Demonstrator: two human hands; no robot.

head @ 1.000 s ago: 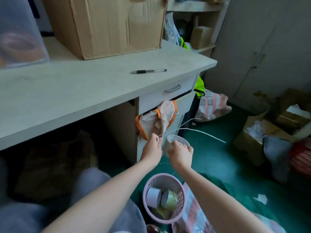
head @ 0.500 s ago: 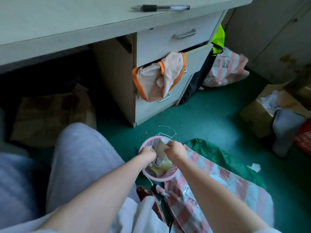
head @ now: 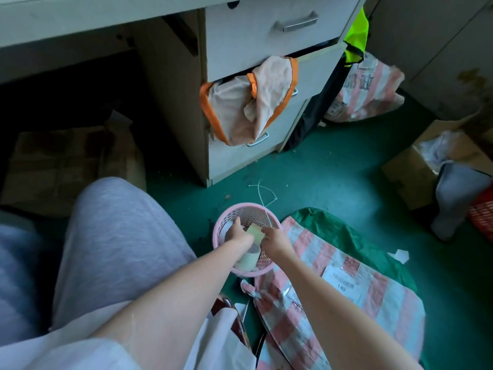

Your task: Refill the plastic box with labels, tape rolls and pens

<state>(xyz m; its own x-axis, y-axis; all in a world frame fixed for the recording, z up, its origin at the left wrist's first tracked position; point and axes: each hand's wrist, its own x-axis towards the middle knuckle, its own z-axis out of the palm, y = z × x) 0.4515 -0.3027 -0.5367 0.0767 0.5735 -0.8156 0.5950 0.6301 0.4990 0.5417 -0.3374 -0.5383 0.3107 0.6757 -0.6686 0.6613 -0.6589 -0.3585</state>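
Both hands are down at the pink basket [head: 241, 208], which stands on the green floor [head: 333, 177] in front of the drawers [head: 266, 49]. The right hand [head: 276, 240] pinches the edge of a yellowish tape roll [head: 255, 232] with its fingertips, holding it at the basket's mouth. The left hand [head: 238, 233] sits against the roll's other side with its fingers dipped inside. Whether it grips, I can't tell from here. A paler roll [head: 249, 259] lies lower in the basket. A white string [head: 262, 193] trails over the far rim. A striped sack [head: 346, 303] lies just beside the basket.
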